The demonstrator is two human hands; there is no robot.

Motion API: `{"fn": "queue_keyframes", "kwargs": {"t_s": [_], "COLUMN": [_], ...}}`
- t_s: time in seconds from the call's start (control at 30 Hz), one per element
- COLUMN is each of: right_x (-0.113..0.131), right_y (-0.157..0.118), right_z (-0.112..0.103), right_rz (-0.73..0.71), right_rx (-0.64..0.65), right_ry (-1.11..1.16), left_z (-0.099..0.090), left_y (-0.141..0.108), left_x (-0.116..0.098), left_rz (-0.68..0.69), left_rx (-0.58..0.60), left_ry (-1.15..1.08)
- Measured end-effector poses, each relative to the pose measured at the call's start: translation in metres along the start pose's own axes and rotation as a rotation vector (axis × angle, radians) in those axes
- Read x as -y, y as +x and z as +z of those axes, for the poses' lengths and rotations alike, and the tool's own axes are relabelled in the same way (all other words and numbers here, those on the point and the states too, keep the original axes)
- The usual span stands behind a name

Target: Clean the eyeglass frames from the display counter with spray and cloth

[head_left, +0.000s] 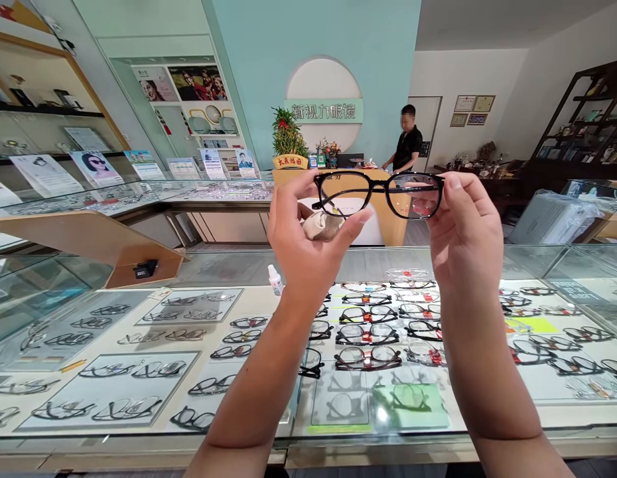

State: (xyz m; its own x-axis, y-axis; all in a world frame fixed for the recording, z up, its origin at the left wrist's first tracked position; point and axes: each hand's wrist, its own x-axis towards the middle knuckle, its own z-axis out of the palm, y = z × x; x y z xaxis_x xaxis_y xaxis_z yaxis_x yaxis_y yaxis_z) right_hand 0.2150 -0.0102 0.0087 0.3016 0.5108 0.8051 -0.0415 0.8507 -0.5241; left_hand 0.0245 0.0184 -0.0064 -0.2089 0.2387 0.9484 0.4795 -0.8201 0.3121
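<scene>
Held up in front of me is a pair of black-framed eyeglasses (379, 185), its lenses facing me and one temple visible behind them. My left hand (308, 239) is closed around the left end of the frame, with a bunched pale cloth (316, 226) also tucked in its palm. At the other end, my right hand (465, 222) pinches the frame's corner between thumb and fingers. Below both hands, several rows of eyeglasses (368, 335) lie inside a glass display case (308, 438). A small white bottle (275, 280) stands near my left forearm.
A slanted wooden board (104, 242) rises at the left of the case. Farther back are a wooden counter (395, 229) with a potted plant (288, 136), and a person in black (408, 143) standing there. A plastic-wrapped grey case (552, 212) sits at the right.
</scene>
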Motion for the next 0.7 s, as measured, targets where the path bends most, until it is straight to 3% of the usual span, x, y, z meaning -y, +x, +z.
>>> {"fn": "queue_keyframes", "kwargs": {"t_s": [0.27,0.53,0.7], "right_x": [0.0041,-0.0027,-0.0029], "right_y": [-0.0046,-0.0013,-0.0009], "right_z": [0.0066,0.0024,0.0012], "right_rz": [-0.059,-0.077,-0.049], "right_rx": [-0.093,-0.103,-0.098], "right_ry": [-0.041,-0.023,-0.015], "left_z": [0.0005,0.0021,0.0039], "left_y": [0.0025,0.0029,0.004], "left_x": [0.0052,0.0021,0.0032], "left_rz": [-0.226,-0.196,-0.259], "left_rx": [0.197,0.15,0.183], "left_ry": [-0.226,-0.237,-0.314]}}
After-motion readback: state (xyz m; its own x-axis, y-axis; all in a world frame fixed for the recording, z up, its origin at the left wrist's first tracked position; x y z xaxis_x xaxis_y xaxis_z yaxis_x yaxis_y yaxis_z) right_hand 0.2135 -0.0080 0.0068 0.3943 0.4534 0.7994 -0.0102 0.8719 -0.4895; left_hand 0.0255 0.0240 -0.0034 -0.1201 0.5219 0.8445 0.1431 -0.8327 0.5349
